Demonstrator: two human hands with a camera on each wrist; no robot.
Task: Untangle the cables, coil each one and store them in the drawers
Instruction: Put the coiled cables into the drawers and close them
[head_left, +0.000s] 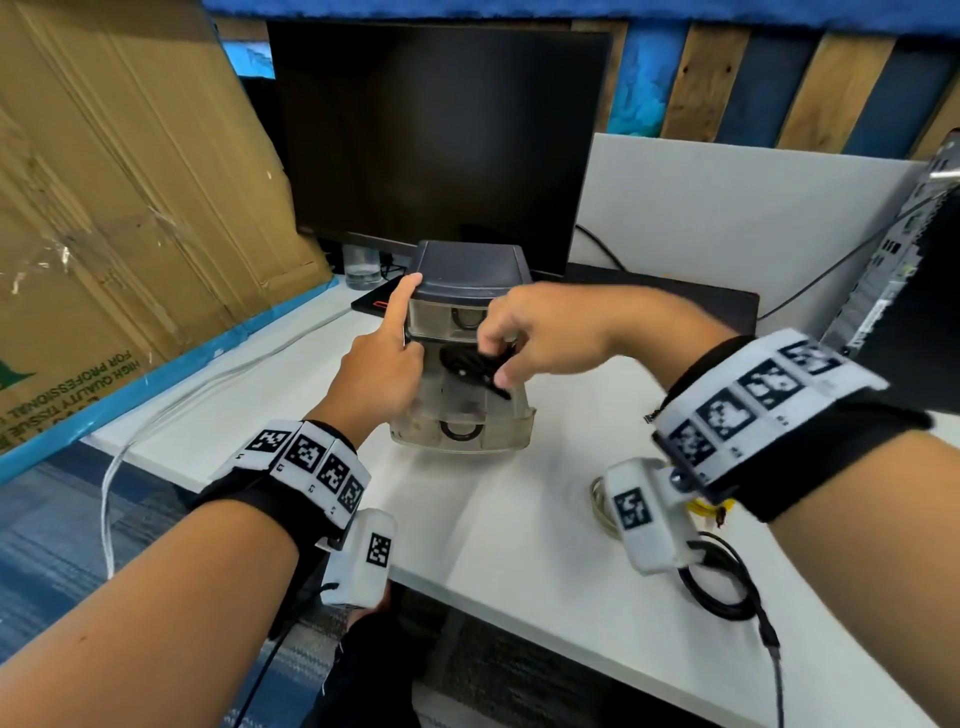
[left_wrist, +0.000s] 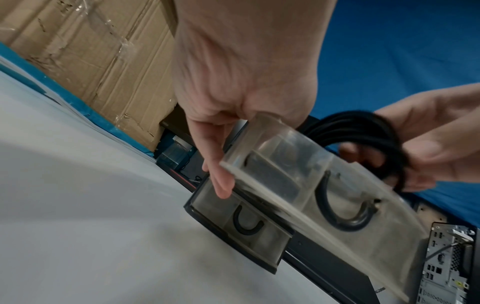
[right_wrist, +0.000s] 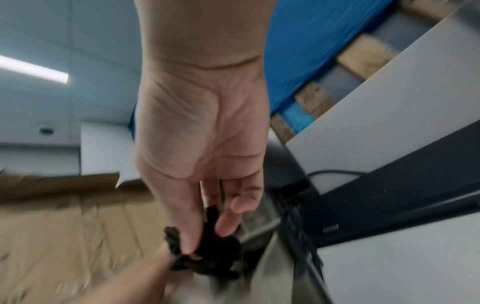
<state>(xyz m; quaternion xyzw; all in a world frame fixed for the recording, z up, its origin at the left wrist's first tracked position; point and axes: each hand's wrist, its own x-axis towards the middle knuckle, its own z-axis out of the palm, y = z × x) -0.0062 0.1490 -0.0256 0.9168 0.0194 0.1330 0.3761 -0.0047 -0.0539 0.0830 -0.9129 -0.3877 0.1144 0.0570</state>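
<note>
The right hand (head_left: 540, 332) has a grip on the coiled black cable (head_left: 470, 364), above the open drawer (head_left: 462, 400).

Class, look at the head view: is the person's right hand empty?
No, the right hand grips a coiled black cable over the open middle drawer.

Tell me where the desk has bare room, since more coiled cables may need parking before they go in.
Bare white desk lies in front of the drawer unit, between the two wrists, and left of it toward the white cable. The right front is crowded by a loose black cable and a pale coil.
</note>
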